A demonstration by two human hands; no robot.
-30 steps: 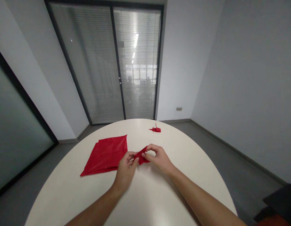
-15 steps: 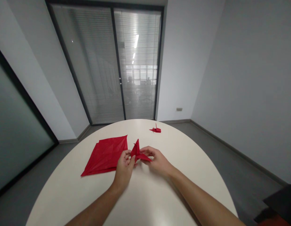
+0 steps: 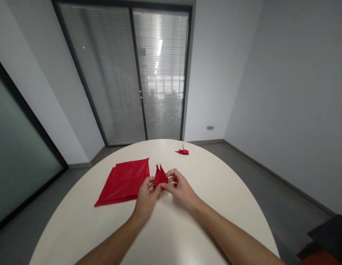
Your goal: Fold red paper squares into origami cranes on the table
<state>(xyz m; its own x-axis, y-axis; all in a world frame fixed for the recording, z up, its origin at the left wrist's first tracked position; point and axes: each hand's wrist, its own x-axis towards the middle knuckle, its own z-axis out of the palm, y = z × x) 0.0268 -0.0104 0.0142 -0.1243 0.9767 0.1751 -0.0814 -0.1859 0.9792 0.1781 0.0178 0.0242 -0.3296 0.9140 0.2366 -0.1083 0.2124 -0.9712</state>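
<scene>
A small folded piece of red origami paper (image 3: 160, 177) is held just above the table, its narrow points standing upward. My left hand (image 3: 146, 193) grips its left side, thumb across the front near the bottom. On the other side my right hand (image 3: 180, 187) pinches the right edge, its thumb meeting the left thumb at the lower front. The fingers behind the paper are partly hidden. Left of my hands lies a larger flat stack of creased red paper (image 3: 124, 180), one corner close to the left hand.
A small red folded paper figure (image 3: 182, 151) rests near the far edge of the round white table (image 3: 209, 221). Past the table are a glass door with blinds (image 3: 160, 110) and grey walls. A dark object (image 3: 330, 235) shows at the lower right.
The right-hand flap of the held paper, which stuck out to the right, is now folded up against the rest. My right hand has closed in beside the left thumb.
</scene>
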